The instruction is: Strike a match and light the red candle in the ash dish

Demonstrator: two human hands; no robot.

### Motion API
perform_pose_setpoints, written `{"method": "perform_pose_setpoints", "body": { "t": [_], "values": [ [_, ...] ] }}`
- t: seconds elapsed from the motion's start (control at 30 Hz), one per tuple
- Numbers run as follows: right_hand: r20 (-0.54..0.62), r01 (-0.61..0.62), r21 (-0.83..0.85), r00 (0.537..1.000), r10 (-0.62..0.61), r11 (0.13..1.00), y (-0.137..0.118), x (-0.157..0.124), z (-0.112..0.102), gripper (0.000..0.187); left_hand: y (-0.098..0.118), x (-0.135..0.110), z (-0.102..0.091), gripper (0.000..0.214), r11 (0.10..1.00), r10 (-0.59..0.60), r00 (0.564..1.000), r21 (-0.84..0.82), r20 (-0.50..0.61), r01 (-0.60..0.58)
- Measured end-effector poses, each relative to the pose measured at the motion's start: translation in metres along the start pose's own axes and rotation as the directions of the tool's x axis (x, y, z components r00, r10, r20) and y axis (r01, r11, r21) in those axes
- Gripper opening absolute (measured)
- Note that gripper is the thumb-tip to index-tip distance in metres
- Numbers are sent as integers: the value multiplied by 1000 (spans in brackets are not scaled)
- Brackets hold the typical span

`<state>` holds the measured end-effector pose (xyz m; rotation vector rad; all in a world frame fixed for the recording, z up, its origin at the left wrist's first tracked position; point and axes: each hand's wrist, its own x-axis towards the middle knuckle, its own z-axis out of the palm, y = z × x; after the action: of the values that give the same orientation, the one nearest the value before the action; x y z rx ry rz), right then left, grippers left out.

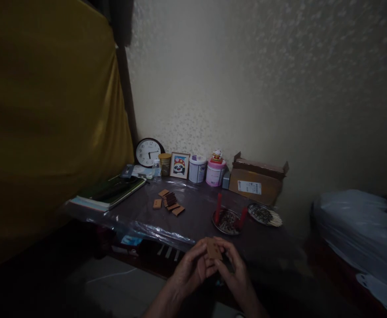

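Both hands meet in front of the table's near edge, around a small brown cardboard matchbox (pixel 214 250). My left hand (pixel 195 265) grips its left side, thumb on top and fingers beneath. My right hand (pixel 232 263) pinches its right side between thumb and fingers. Small dark marks show on the box's face; whether it is slid open I cannot tell. Further back on the table lies a loose group of similar matchboxes (pixel 178 209), some turned with dark brown sides up. One matchbox (pixel 157 203) rests a little apart at the left.
A metal plate (pixel 216 226) with red candles (pixel 219 207) and dark bits stands beyond my hands; another plate (pixel 251 211) holds pale sticks. Along the wall are a clock (pixel 148 152), a framed panda picture (pixel 179 165), tins (pixel 197 169) and a carton (pixel 257 181). Books (pixel 110 194) lie left.
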<state>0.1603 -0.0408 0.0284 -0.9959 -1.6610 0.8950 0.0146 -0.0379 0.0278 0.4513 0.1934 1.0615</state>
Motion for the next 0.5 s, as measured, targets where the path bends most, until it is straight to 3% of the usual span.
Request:
{"method": "perform_pose_setpoints", "body": {
  "t": [0.5],
  "values": [
    [7,-5,83,1000,4,997,-3,0,1,31,-4,1,2,17,998,39,997,45,-63,-37]
  ]
}}
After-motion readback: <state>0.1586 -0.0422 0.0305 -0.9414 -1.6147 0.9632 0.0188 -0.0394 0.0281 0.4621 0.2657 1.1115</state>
